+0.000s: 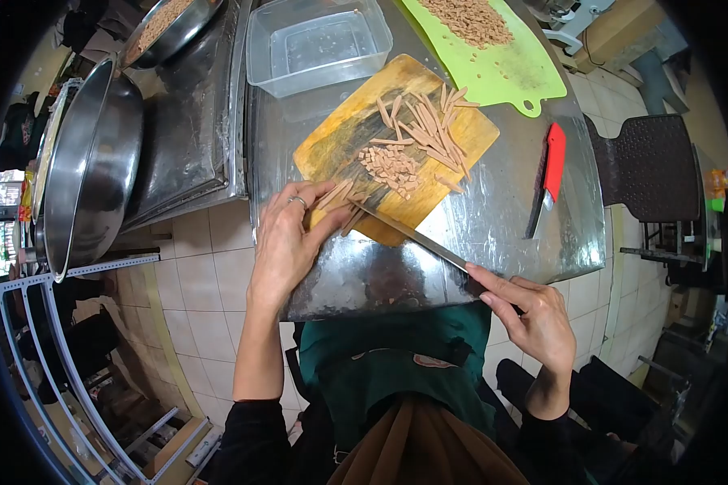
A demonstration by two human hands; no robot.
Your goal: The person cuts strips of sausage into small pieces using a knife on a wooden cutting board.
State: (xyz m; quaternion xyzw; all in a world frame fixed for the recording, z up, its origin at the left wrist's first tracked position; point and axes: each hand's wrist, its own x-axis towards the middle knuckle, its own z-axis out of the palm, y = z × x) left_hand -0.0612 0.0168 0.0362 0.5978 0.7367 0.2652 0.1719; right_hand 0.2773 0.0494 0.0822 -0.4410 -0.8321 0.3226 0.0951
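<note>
My right hand (534,319) is closed around the handle of a kitchen knife (425,242). The blade reaches left over the near corner of the wooden cutting board (332,145). My left hand (287,238) pinches a few light-brown food strips (338,196), which look like sausage, against the board beside the knife tip. Small diced pieces (390,168) of the same food lie in a heap at the middle of the board. Beyond them is a loose pile of uncut strips (435,129).
A clear plastic tub (319,77) stands behind the board. A green cutting mat (534,77) bears chopped bits (469,20). A red-handled knife (552,166) lies at the table's right. Steel bowls (97,162) are at left, and a brown stool (647,166) stands right.
</note>
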